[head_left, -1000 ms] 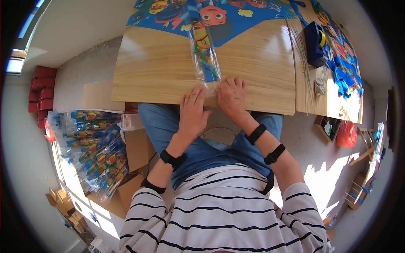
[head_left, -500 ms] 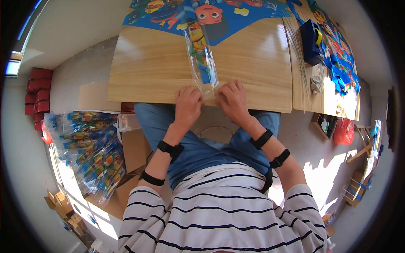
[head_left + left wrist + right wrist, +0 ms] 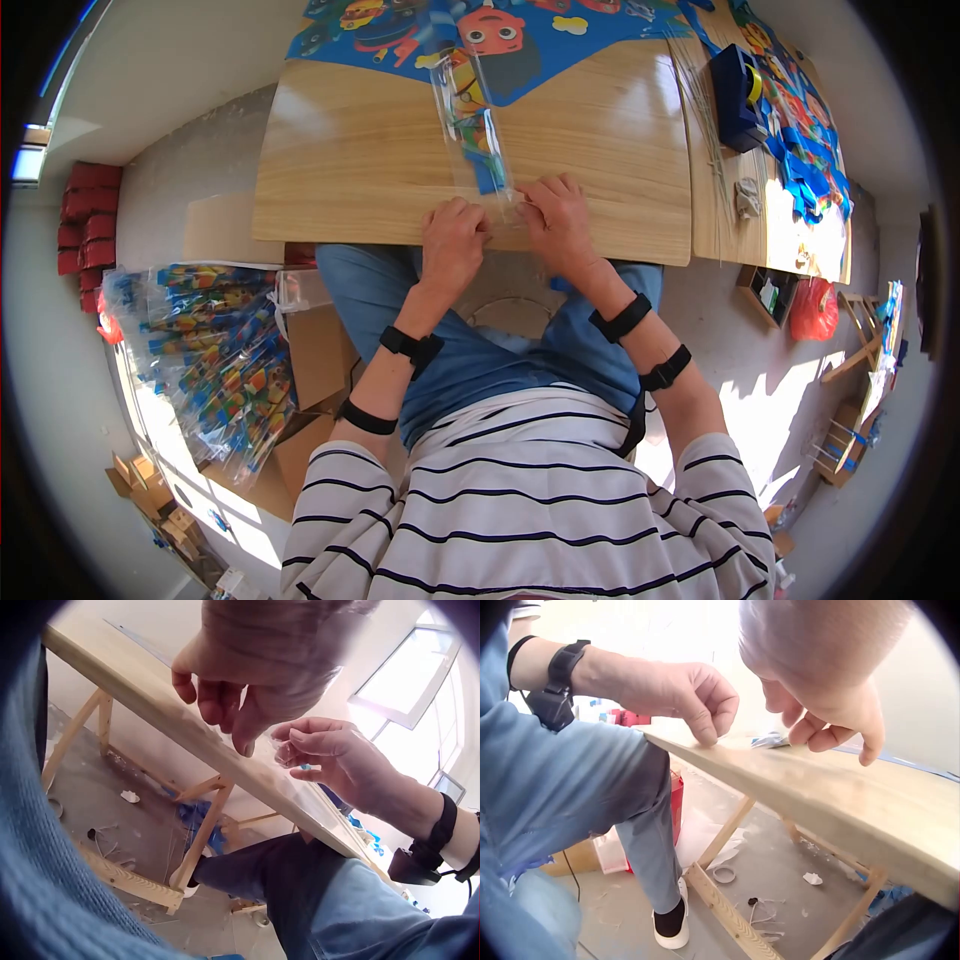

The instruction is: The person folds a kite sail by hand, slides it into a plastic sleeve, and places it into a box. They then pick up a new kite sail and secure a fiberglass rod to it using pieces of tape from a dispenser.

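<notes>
A clear plastic sleeve (image 3: 463,150) with a colourful printed piece inside lies lengthwise on the wooden table (image 3: 350,150), its near end between the two hands. The left hand (image 3: 455,245) is at the table's front edge, left of that end. Its fingers are loosely bent, the thumb pointing down at the edge in the left wrist view, with nothing visible between them. The right hand (image 3: 560,225) is beside the sleeve's near right corner. In the left wrist view, the right hand (image 3: 345,761) pinches clear film with bent fingers.
A blue printed sheet (image 3: 400,40) covers the table's far side. On the right stand a dark blue tape dispenser (image 3: 738,100), thin sticks (image 3: 705,110) and blue printed pieces (image 3: 800,170). Filled clear sleeves (image 3: 220,350) are piled at the lower left beside cardboard.
Both hands first lay flatter near the sleeve's end; their fingers are now more bent. Over the last half second the right hand has moved slightly up the table and the left slightly right.
</notes>
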The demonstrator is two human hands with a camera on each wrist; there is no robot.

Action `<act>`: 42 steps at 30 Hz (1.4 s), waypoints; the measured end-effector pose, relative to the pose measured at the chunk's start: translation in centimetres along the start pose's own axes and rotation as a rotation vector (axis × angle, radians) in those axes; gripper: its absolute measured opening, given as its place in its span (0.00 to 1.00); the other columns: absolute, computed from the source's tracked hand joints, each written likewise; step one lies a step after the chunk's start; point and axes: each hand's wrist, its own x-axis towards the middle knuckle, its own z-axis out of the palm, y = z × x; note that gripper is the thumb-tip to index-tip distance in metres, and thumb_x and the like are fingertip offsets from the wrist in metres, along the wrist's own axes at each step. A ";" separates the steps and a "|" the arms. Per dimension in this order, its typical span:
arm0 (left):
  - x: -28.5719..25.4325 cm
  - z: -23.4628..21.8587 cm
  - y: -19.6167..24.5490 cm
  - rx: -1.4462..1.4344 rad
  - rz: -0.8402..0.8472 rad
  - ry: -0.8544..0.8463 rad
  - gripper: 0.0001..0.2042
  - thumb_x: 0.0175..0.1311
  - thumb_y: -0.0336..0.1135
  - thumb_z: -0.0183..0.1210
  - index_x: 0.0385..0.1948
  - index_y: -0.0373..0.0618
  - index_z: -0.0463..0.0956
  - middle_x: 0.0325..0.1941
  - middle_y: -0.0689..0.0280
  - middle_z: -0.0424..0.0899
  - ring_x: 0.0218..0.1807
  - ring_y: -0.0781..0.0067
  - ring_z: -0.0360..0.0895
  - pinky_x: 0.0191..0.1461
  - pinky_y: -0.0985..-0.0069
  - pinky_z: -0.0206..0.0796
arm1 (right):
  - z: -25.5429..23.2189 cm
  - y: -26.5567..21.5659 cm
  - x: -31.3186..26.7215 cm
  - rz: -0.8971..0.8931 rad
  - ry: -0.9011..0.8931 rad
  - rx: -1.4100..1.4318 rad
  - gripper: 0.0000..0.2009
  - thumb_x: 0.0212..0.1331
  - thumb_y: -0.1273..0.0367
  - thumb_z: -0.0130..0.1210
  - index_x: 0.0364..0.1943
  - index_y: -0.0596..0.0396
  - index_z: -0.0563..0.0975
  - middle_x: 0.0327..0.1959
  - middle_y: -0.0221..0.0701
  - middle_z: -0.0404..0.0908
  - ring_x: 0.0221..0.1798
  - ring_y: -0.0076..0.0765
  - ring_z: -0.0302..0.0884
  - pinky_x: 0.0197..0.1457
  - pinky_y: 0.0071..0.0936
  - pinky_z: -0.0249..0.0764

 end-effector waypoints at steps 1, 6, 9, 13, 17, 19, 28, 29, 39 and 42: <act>-0.1 0.1 -0.1 0.007 0.006 0.004 0.06 0.52 0.27 0.66 0.27 0.46 0.76 0.32 0.63 0.76 0.42 0.54 0.76 0.50 0.60 0.63 | -0.1 -0.3 0.8 -0.008 0.018 -0.011 0.09 0.49 0.74 0.64 0.36 0.49 0.84 0.36 0.30 0.81 0.48 0.45 0.74 0.54 0.45 0.68; 0.0 0.4 -0.1 0.053 0.053 0.051 0.06 0.52 0.26 0.65 0.27 0.46 0.76 0.32 0.63 0.76 0.42 0.55 0.76 0.51 0.60 0.63 | 1.8 0.9 3.6 -0.075 -0.158 0.097 0.05 0.49 0.75 0.62 0.30 0.51 0.86 0.33 0.32 0.81 0.46 0.46 0.75 0.53 0.43 0.71; -0.3 0.1 0.2 0.100 0.101 0.032 0.05 0.52 0.26 0.63 0.28 0.48 0.77 0.34 0.64 0.76 0.45 0.57 0.76 0.53 0.60 0.62 | 3.3 2.0 4.3 -0.071 -0.207 0.125 0.04 0.48 0.75 0.61 0.25 0.51 0.85 0.33 0.33 0.82 0.45 0.47 0.76 0.51 0.42 0.72; -0.3 0.2 0.2 0.098 0.109 0.025 0.05 0.53 0.26 0.63 0.28 0.48 0.77 0.33 0.64 0.76 0.45 0.58 0.76 0.53 0.60 0.62 | 3.5 2.4 4.7 -0.074 -0.234 0.126 0.03 0.47 0.74 0.62 0.24 0.50 0.85 0.32 0.31 0.83 0.44 0.47 0.78 0.48 0.43 0.71; -0.3 0.0 0.0 0.034 0.024 -0.010 0.05 0.53 0.27 0.64 0.29 0.48 0.77 0.33 0.63 0.77 0.44 0.57 0.77 0.52 0.60 0.63 | 3.3 2.4 5.2 0.127 -0.273 0.155 0.01 0.47 0.71 0.64 0.25 0.47 0.85 0.31 0.31 0.84 0.42 0.47 0.81 0.46 0.45 0.70; -0.2 0.0 0.0 0.031 -0.002 -0.005 0.05 0.53 0.28 0.64 0.29 0.48 0.78 0.33 0.64 0.78 0.43 0.56 0.78 0.51 0.61 0.63 | 3.2 1.9 5.6 0.192 -0.253 0.100 0.01 0.47 0.69 0.65 0.25 0.47 0.84 0.31 0.32 0.85 0.41 0.48 0.82 0.44 0.45 0.70; 0.4 0.3 0.5 0.034 -0.101 -0.006 0.05 0.55 0.32 0.65 0.32 0.48 0.80 0.31 0.64 0.82 0.41 0.56 0.79 0.50 0.61 0.62 | 3.9 2.1 6.0 0.189 -0.248 -0.022 0.04 0.43 0.73 0.57 0.22 0.46 0.81 0.28 0.33 0.85 0.38 0.50 0.82 0.40 0.48 0.68; 0.5 0.3 0.6 0.038 -0.108 -0.008 0.05 0.55 0.32 0.65 0.32 0.48 0.80 0.31 0.64 0.82 0.41 0.56 0.79 0.51 0.61 0.62 | 3.9 2.1 6.0 0.186 -0.241 -0.030 0.04 0.43 0.73 0.57 0.21 0.46 0.81 0.28 0.33 0.85 0.38 0.50 0.82 0.40 0.48 0.68; -0.1 0.0 1.3 0.102 0.295 -0.072 0.06 0.51 0.26 0.61 0.31 0.46 0.78 0.36 0.64 0.77 0.46 0.59 0.76 0.53 0.62 0.62 | 4.9 2.4 5.7 0.211 -0.206 -0.068 0.02 0.41 0.71 0.62 0.21 0.48 0.81 0.28 0.33 0.84 0.38 0.48 0.82 0.42 0.45 0.67; -1.2 -0.8 1.5 0.132 0.418 -0.076 0.06 0.51 0.26 0.59 0.31 0.46 0.78 0.34 0.64 0.76 0.46 0.60 0.76 0.55 0.63 0.64 | 4.9 2.4 5.9 0.217 -0.209 -0.070 0.04 0.40 0.70 0.65 0.22 0.49 0.81 0.29 0.33 0.85 0.39 0.48 0.82 0.42 0.45 0.68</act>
